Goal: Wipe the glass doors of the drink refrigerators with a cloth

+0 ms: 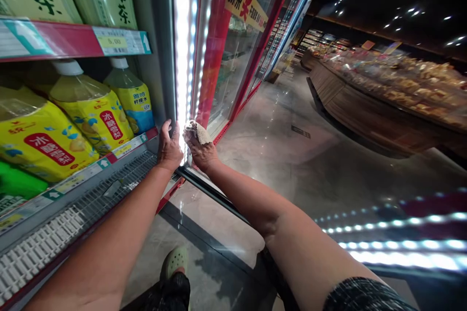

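Head view: beige cloth (203,135) is bunched in the right hand (203,154).

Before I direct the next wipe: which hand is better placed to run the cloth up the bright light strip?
Probably the right. The right hand holds the cloth close against the bright light strip; the left hand, near the strip's other edge, shows no cloth in its fingers.

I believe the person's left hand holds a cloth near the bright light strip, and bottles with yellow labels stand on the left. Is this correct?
Not quite: the head view shows the cloth in the right hand, near the light strip. Bottles with yellow labels do stand on the left.
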A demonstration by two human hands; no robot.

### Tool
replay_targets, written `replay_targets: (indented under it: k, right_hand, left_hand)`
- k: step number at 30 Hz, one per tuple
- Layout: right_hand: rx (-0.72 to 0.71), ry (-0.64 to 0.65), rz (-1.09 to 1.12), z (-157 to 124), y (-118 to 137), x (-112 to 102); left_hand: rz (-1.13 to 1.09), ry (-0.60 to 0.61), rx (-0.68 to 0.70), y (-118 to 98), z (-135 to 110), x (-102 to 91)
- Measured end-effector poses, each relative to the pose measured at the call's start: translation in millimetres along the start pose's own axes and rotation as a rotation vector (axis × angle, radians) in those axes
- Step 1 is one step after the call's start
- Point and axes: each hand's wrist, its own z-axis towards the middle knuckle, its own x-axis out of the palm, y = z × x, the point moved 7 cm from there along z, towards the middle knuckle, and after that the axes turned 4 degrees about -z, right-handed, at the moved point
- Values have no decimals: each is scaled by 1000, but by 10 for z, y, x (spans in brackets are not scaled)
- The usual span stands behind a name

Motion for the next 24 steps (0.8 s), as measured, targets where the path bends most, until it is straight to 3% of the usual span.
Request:
replay_targets:
  k: [6, 11, 14, 18, 24]
  right_hand:
    - [-34, 72, 23, -8, 95, 106]
    - [-36, -4, -15, 76, 4, -203]
    - [-86, 15, -64, 101, 4, -296]
    - [-131, 47, -80, 74, 26, -276]
    - [-80, -41, -67, -43, -52, -143]
  left_hand:
    - [46, 58, -9, -69, 91, -79]
    - [133, 37, 148, -372, 239, -217]
    - [193, 83, 211, -524, 336, -185]
    - [219, 226, 169, -477, 357, -48]
    - [193, 267, 72, -319, 319, 3]
